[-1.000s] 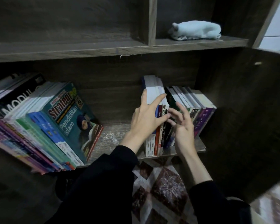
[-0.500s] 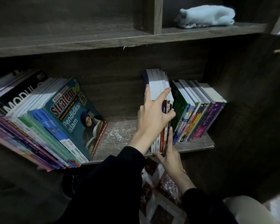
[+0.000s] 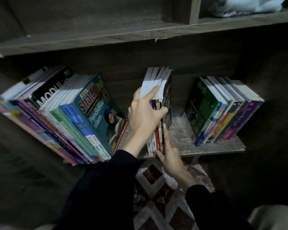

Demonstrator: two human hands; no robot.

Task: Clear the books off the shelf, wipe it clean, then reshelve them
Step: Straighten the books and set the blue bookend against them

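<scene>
left hand (image 3: pixel 145 117) grips books (image 3: pixel 156 77), right hand (image 3: pixel 170 156) touching (below)

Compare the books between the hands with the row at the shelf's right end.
The held bundle is gripped by the left hand, with the right hand at its lower spines; the right row is untouched. The held bundle is narrower than the right row. The held bundle stands near upright; the right row leans rightward. Both sit spines-out on the same shelf.

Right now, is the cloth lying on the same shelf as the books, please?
No, the cloth lies on the upper shelf, one level above the books.
</scene>
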